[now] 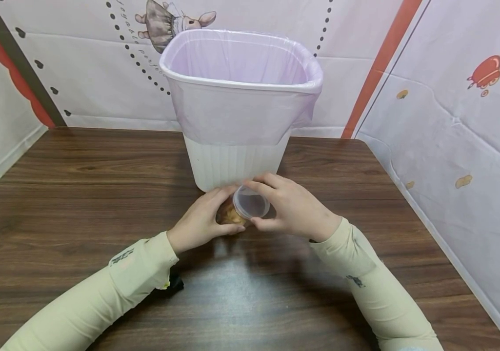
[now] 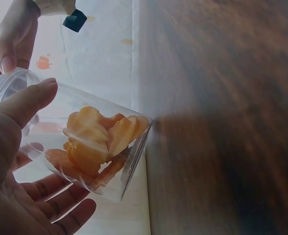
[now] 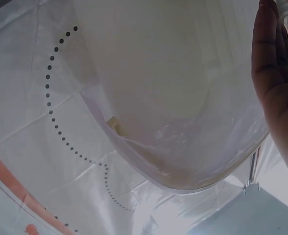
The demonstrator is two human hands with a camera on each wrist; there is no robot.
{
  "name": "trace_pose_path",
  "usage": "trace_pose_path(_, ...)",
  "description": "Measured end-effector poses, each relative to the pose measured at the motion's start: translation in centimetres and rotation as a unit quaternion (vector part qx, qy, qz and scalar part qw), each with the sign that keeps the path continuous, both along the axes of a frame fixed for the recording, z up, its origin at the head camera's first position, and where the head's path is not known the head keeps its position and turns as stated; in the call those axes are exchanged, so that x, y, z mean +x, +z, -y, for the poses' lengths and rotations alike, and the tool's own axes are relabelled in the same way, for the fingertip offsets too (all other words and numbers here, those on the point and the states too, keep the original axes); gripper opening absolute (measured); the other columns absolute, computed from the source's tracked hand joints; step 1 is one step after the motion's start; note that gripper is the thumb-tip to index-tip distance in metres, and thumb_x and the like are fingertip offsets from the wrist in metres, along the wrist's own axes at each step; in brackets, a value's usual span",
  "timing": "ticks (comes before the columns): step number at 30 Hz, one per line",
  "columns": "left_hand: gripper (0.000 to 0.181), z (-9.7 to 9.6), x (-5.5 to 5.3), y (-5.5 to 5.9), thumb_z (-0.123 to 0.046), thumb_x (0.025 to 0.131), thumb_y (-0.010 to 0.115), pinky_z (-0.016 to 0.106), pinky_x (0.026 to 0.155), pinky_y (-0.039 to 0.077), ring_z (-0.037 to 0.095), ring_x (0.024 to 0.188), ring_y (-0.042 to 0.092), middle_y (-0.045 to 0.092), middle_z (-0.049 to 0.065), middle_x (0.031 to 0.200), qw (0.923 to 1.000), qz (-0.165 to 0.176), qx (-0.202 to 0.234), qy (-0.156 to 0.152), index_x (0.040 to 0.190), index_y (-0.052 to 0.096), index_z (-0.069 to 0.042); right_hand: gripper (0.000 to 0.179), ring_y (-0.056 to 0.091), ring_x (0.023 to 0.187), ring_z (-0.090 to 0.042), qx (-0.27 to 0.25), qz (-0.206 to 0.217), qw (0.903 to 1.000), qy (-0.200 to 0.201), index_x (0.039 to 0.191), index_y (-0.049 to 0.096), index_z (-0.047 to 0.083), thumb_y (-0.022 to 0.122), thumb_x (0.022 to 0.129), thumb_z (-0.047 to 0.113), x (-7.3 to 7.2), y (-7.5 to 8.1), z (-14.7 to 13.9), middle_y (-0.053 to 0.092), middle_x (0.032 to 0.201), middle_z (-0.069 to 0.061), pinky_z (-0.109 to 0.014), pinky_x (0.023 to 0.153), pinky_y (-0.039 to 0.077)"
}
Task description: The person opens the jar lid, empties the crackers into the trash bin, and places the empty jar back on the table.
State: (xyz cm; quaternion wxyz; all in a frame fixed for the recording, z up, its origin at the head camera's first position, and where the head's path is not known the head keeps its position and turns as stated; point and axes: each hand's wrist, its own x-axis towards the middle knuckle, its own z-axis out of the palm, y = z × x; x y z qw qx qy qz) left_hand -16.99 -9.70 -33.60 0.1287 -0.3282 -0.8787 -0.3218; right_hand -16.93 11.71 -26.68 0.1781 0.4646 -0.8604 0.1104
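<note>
My left hand [image 1: 199, 219] grips a clear plastic jar [image 2: 129, 159], thumb on one side and fingers along the other. The jar is tilted, one lower edge close to the table. Orange-yellow lumpy pieces [image 2: 87, 142] fill its lower part in the left wrist view. A round clear lid [image 1: 251, 201] is at the jar's top. My right hand [image 1: 295, 204] holds the lid's rim between curved fingers and thumb. In the right wrist view only part of that hand shows, at the right edge, with a bit of the lid end.
Just behind the hands stands a tall white bin [image 1: 232, 163], lined with a translucent lilac bag [image 1: 241, 114] folded over its rim. The brown wooden table [image 1: 100, 185] extends to both sides. Printed white cloth [image 1: 451, 122] hangs behind and along the sides.
</note>
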Motion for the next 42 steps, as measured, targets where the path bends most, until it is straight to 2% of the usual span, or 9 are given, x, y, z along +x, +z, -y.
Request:
trace_pose_path(10,0.078,-0.03,-0.05,-0.13,-0.039,0.069,0.075,0.035,0.090,0.043,0.017,0.107,0.052,0.055,0.003,0.121,0.9999,-0.003,-0.010,0.007,0.133,0.039,-0.014,0.060,0.054,0.104,-0.016,0.000,0.019,0.9992,0.035,0.126,0.051,0.012,0.066,0.070,0.025,-0.15,0.12,-0.31,0.053,0.118,-0.004,-0.030,0.088,0.045)
trace_pose_path(22,0.080,0.05,0.09,-0.03,-0.041,0.069,0.074,0.036,0.091,0.042,0.016,0.110,0.051,0.053,0.002,0.124,1.0000,0.002,-0.006,0.004,0.136,0.036,-0.019,0.060,0.051,0.110,-0.014,0.011,0.028,0.9987,0.040,0.127,0.050,0.014,0.066,0.070,0.023,-0.17,0.20,-0.30,0.052,0.122,-0.002,-0.030,0.093,0.043)
trace_pose_path(30,0.079,0.12,0.06,-0.12,-0.042,0.070,0.074,0.036,0.093,0.042,0.017,0.112,0.050,0.052,0.002,0.125,0.9998,0.009,-0.008,0.015,0.135,0.037,-0.017,0.055,0.052,0.110,-0.015,-0.002,0.016,0.9989,0.045,0.128,0.049,0.014,0.061,0.081,0.039,-0.28,0.02,-0.03,0.052,0.122,-0.003,-0.031,0.094,0.042)
trace_pose_path(34,0.078,0.07,0.05,-0.14,-0.042,0.070,0.073,0.036,0.092,0.042,0.017,0.111,0.050,0.053,0.002,0.124,0.9999,0.007,-0.007,0.014,0.134,0.039,-0.016,0.061,0.054,0.107,-0.016,-0.001,-0.003,0.9998,0.018,0.128,0.048,0.013,0.061,0.080,0.047,-0.13,-0.07,0.14,0.054,0.119,-0.003,-0.032,0.092,0.043)
trace_pose_path(39,0.072,-0.01,0.04,-0.05,-0.041,0.070,0.073,0.034,0.089,0.042,0.015,0.108,0.051,0.054,0.000,0.122,0.9999,0.004,-0.003,0.011,0.131,0.042,-0.016,0.073,0.056,0.095,-0.017,0.005,-0.032,0.9979,-0.057,0.126,0.049,0.012,0.060,0.073,0.060,0.26,-0.05,0.24,0.057,0.109,-0.003,-0.033,0.081,0.047)
trace_pose_path(42,0.071,-0.05,0.06,-0.01,-0.041,0.070,0.074,0.034,0.089,0.043,0.014,0.106,0.052,0.055,-0.001,0.119,0.9999,0.003,-0.001,0.011,0.129,0.044,-0.016,0.075,0.056,0.087,-0.016,0.002,-0.047,0.9946,-0.092,0.122,0.052,0.012,0.060,0.069,0.065,0.40,-0.11,0.30,0.058,0.101,-0.002,-0.032,0.073,0.048)
